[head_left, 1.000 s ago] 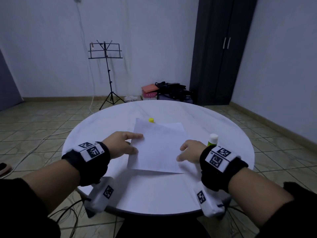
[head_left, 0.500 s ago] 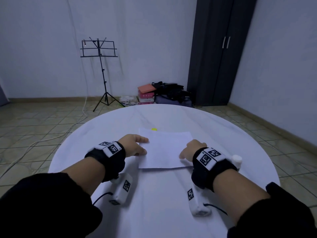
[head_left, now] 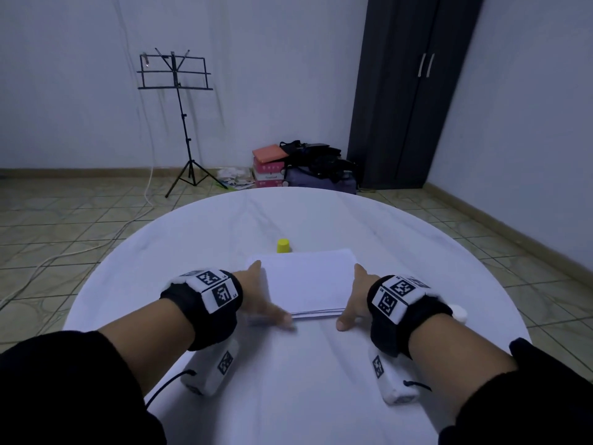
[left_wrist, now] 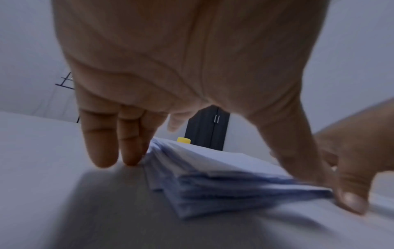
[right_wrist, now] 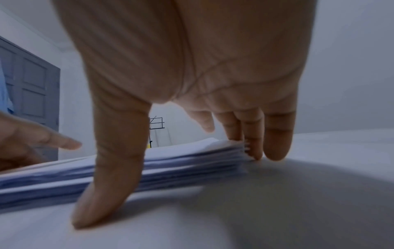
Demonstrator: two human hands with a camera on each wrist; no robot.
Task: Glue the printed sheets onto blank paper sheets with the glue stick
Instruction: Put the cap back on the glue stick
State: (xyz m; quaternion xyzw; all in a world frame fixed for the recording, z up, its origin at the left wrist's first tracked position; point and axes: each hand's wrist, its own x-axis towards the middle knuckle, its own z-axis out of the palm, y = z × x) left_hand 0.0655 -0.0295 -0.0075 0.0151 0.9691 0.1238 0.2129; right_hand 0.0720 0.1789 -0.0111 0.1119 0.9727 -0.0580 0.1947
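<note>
A stack of white paper sheets (head_left: 308, 284) lies flat near the middle of the round white table (head_left: 288, 396). My left hand (head_left: 266, 293) stands at the stack's left edge, straight fingers (left_wrist: 130, 143) against the side and thumb along the near edge. My right hand (head_left: 353, 297) mirrors it at the right edge, fingers (right_wrist: 253, 134) touching the side and thumb (right_wrist: 113, 168) across the near edge. The sheets' edges (right_wrist: 192, 161) look slightly uneven. A yellow cap (head_left: 284, 246) stands just behind the stack. A white-topped glue stick (head_left: 459, 313) peeks out behind my right wrist.
Beyond the table stand a black music stand (head_left: 179, 123), boxes and bags (head_left: 305, 165) on the tiled floor, and a dark wardrobe (head_left: 414, 91). Cables (head_left: 96, 239) run over the floor at the left.
The top sheet lay skewed with my hands resting on it; now the sheets sit squared in one stack and both hands have slid to its side edges. The head view moved closer.
</note>
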